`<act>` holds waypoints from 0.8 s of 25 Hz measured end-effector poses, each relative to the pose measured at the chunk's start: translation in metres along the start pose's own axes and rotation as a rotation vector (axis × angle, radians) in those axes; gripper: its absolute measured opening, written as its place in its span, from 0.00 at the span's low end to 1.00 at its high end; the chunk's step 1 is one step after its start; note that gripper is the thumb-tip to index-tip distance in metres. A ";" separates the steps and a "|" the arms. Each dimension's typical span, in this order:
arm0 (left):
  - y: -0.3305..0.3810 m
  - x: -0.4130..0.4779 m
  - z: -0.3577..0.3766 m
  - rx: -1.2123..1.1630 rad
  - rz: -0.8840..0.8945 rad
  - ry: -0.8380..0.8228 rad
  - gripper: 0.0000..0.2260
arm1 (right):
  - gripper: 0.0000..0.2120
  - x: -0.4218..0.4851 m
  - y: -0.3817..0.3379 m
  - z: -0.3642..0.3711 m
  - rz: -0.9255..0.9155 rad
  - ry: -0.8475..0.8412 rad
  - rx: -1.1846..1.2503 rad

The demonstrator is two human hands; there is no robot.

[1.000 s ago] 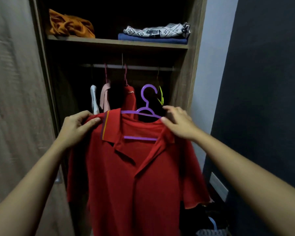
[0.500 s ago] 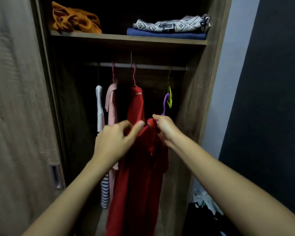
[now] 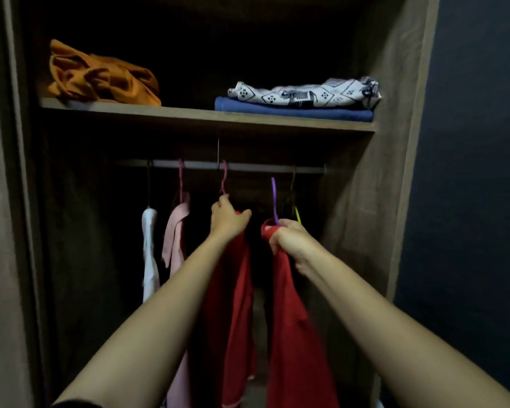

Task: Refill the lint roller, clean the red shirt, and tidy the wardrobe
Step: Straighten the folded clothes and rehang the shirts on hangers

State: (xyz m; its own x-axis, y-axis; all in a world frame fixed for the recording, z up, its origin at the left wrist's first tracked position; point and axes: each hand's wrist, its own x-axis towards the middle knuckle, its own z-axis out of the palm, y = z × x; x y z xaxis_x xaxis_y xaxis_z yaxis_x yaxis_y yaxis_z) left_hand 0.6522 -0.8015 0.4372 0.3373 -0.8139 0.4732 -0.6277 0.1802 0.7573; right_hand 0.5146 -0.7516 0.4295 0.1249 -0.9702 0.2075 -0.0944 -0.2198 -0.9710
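The right hand [image 3: 289,241] grips the red shirt [image 3: 298,334] on its purple hanger [image 3: 274,198], while the left hand [image 3: 227,220], alongside, grasps another red garment [image 3: 233,304].

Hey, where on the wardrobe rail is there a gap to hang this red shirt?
The rail is bare between the pink-hangered red garment, held aside by the left hand, and the yellow-green hanger. Left of that, hanging clothes crowd the rail.

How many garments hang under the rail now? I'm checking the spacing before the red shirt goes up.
4, plus the shirt not yet hung: a white garment at far left, a pink garment beside it, a red garment under the left hand, and the red shirt in the right hand. Darkness may hide others.
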 end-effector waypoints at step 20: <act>-0.040 0.054 -0.001 0.113 -0.060 -0.131 0.18 | 0.13 0.140 -0.010 0.034 -0.073 0.006 -0.222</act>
State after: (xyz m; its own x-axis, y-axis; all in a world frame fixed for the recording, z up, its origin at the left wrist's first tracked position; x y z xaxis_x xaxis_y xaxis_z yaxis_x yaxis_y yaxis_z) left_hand 0.6962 -0.8515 0.4330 0.2870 -0.8875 0.3605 -0.6863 0.0721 0.7237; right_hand 0.5669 -0.8820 0.4639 0.1333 -0.9513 0.2781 -0.3007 -0.3062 -0.9032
